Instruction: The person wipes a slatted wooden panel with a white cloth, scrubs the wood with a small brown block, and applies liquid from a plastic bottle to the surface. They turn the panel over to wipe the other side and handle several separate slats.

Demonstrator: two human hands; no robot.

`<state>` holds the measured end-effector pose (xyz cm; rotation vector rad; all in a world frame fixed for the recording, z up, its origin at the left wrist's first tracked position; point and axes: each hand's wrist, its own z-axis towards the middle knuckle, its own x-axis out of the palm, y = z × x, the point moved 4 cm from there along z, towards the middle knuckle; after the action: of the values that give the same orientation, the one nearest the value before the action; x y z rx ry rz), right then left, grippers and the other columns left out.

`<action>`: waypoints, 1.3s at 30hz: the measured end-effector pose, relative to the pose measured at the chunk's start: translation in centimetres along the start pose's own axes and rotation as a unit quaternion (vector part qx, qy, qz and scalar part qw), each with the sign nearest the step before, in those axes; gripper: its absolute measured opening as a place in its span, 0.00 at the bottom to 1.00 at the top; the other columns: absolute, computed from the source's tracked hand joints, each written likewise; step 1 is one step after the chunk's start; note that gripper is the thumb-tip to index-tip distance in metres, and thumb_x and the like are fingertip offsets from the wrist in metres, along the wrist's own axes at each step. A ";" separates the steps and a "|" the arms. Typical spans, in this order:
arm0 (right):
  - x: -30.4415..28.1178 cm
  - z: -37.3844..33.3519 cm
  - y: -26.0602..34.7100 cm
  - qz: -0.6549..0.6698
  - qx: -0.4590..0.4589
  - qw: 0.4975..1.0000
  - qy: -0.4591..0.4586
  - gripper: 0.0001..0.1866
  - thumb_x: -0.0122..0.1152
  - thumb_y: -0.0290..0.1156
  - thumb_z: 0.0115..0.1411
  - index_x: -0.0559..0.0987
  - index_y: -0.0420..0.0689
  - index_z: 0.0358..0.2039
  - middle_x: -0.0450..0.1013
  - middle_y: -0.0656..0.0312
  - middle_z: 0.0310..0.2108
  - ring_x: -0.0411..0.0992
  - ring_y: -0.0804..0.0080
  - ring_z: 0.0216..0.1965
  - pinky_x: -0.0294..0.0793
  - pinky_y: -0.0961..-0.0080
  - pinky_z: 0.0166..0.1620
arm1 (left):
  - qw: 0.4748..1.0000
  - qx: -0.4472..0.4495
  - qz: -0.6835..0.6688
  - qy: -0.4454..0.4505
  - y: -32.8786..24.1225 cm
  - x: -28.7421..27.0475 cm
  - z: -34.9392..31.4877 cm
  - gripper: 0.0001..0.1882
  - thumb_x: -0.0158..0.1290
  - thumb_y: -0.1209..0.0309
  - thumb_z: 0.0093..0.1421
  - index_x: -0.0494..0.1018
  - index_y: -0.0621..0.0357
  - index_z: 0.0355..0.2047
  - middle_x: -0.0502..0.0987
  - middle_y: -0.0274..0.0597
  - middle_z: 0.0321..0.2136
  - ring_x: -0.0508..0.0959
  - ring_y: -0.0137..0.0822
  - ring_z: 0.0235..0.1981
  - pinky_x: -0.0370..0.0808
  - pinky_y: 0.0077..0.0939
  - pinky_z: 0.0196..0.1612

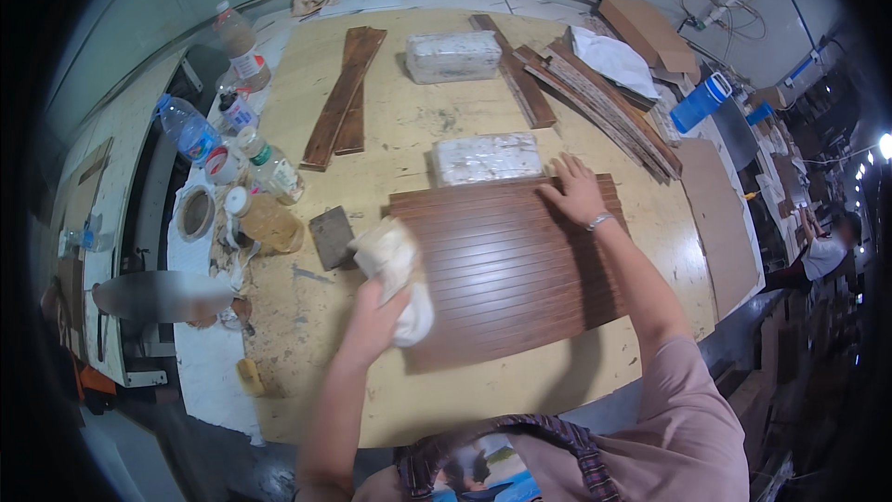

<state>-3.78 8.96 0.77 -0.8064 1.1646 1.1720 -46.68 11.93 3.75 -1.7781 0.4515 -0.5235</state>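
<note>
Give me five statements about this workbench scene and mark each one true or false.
1. The left hand grips a white cloth at the left edge of the brown slatted panel. True.
2. The right hand holds a hammer. False: it rests flat on the panel's far right corner, holding nothing.
3. A white wrapped block lies just beyond the panel's far edge. True.
4. The bottles stand to the right of the panel. False: they cluster at the left side of the wooden table.
5. The long brown strips lie stacked on top of the panel. False: they lie apart from it, farther back on the table.
</note>
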 end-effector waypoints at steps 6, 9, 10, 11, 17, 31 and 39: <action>1.7 -2.2 -3.3 0.008 0.028 0.999 0.029 0.30 0.53 0.51 0.65 0.70 0.48 0.64 0.66 0.55 0.64 0.58 0.55 0.69 0.53 0.47 0.69 | 0.855 0.177 0.458 0.169 1.1 21.6 12.2 0.18 0.49 0.75 0.61 0.70 0.68 0.52 0.76 0.60 0.49 0.75 0.53 0.54 0.70 0.42 0.58; 1.3 -2.4 -3.6 0.001 -0.008 1.000 0.002 0.30 0.58 0.46 0.59 0.72 0.48 0.60 0.67 0.57 0.62 0.60 0.54 0.67 0.55 0.48 0.68 | 0.762 0.379 0.521 0.069 4.6 23.7 13.1 0.23 0.44 0.74 0.64 0.66 0.64 0.60 0.70 0.60 0.57 0.67 0.55 0.62 0.61 0.49 0.66; 0.6 -2.7 -3.1 0.010 -0.006 1.000 0.003 0.28 0.58 0.45 0.61 0.72 0.47 0.60 0.67 0.57 0.62 0.61 0.54 0.67 0.55 0.47 0.68 | 0.783 0.331 0.526 0.039 4.6 21.4 13.6 0.25 0.45 0.75 0.62 0.65 0.64 0.61 0.69 0.59 0.59 0.66 0.55 0.63 0.59 0.50 0.67; 0.4 -3.1 -3.7 0.035 0.023 0.999 -0.003 0.27 0.57 0.45 0.62 0.73 0.46 0.59 0.68 0.56 0.61 0.61 0.54 0.67 0.55 0.46 0.68 | 0.802 0.284 0.525 0.016 4.1 17.9 13.9 0.28 0.45 0.77 0.61 0.64 0.64 0.63 0.68 0.59 0.61 0.65 0.55 0.64 0.58 0.51 0.68; -0.1 -2.8 -3.0 0.063 0.049 0.997 -0.016 0.23 0.53 0.43 0.67 0.73 0.45 0.57 0.70 0.55 0.59 0.61 0.54 0.66 0.54 0.44 0.68 | 0.731 0.057 0.660 -0.162 2.4 6.9 14.0 0.38 0.49 0.64 0.67 0.50 0.77 0.68 0.54 0.69 0.69 0.53 0.60 0.71 0.46 0.54 0.73; 0.4 -2.8 -3.9 0.116 0.040 0.992 -0.024 0.20 0.50 0.36 0.67 0.73 0.46 0.58 0.69 0.58 0.59 0.61 0.57 0.66 0.53 0.45 0.68 | 0.787 0.081 0.581 -0.189 0.4 10.2 10.1 0.34 0.53 0.67 0.64 0.57 0.70 0.67 0.61 0.62 0.66 0.59 0.58 0.68 0.53 0.47 0.72; 1.8 -2.8 -5.1 0.103 0.037 0.993 -0.034 0.20 0.51 0.34 0.65 0.76 0.47 0.56 0.69 0.57 0.60 0.62 0.57 0.65 0.52 0.44 0.69 | 0.781 0.144 0.607 0.044 6.1 31.7 11.8 0.31 0.39 0.67 0.70 0.53 0.74 0.68 0.58 0.66 0.68 0.57 0.57 0.70 0.48 0.48 0.74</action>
<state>0.37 5.57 -2.17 -0.5965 1.2491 1.3076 -14.09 2.25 -1.12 -0.8580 1.3542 0.2582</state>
